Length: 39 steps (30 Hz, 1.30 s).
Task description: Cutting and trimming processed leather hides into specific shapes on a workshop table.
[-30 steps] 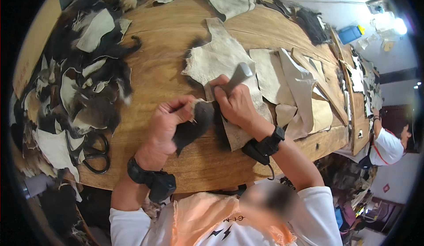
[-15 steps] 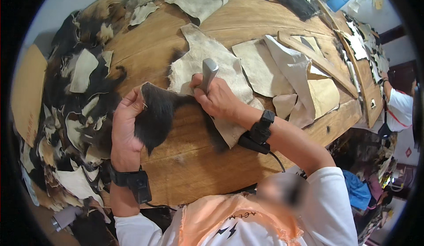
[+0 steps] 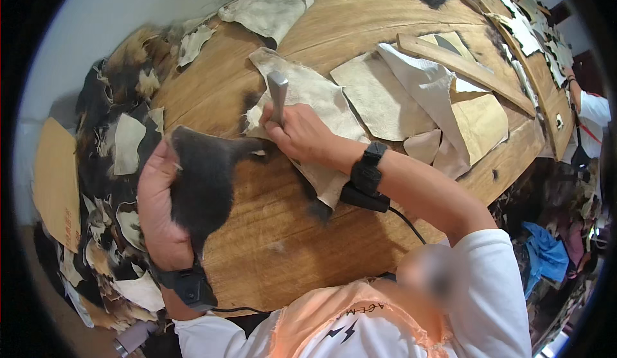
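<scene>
My left hand (image 3: 160,197) pinches the upper left edge of a black-furred piece of hide (image 3: 202,181), which hangs fur side towards me. A narrow dark strip runs from it to the right, close to my right hand (image 3: 302,133). That hand is wrapped round the upright grey metal handle of a knife (image 3: 278,91); its blade is hidden below my fist. Under and beyond the fist lies a larger pale hide (image 3: 308,85), skin side up, with dark fur showing at its edges. Whether the strip still joins the pale hide cannot be made out.
Pale hide pieces (image 3: 369,94) and a wooden slat (image 3: 463,72) lie to the right on the wooden table (image 3: 270,249). Scraps are heaped at the left by a brown board (image 3: 56,181). Another person's arm (image 3: 574,94) shows at far right.
My left hand has drawn the black-furred piece left and towards me, away from the pale hide. My right hand and the knife sit slightly further left in the view, which has also shifted.
</scene>
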Motion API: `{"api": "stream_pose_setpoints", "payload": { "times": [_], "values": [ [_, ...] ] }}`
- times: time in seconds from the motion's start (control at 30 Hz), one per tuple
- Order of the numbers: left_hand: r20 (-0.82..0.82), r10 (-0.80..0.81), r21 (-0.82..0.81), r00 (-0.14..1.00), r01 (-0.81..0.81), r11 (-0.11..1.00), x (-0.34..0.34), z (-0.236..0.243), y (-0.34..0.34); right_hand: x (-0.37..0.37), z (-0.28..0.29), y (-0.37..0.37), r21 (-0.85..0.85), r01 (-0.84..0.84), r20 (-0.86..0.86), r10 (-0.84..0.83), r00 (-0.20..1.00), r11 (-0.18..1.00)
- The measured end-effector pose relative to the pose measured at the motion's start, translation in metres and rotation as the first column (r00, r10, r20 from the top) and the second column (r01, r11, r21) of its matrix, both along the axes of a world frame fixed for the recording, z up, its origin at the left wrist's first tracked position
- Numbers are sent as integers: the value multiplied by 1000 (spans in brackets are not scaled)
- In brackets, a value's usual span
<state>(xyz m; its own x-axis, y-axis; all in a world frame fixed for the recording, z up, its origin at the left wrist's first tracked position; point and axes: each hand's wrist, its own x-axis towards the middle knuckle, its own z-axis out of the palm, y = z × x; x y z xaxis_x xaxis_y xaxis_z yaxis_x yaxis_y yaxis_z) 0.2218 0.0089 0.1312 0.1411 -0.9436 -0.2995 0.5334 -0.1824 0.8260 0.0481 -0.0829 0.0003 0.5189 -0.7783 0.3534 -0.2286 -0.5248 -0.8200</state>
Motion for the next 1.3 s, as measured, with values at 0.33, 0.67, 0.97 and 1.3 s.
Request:
{"api": "stream_pose_setpoints", "payload": {
  "times": [0.33,0.67,0.97,1.3],
  "values": [
    [-31,96,-2,995,-96,995,13,28,-5,14,3,-21,58,98,-105,-92,990,993],
    [199,222,-166,955,-190,968,12,44,22,27,5,-26,54,213,-191,-199,961,976],
    [428,300,-276,853,-192,942,5,56,80,25,-4,-42,334,270,-234,-198,952,903],
    [864,-100,69,494,80,994,26,7,117,-19,88,-17,492,-96,89,60,994,865]
  ]
}}
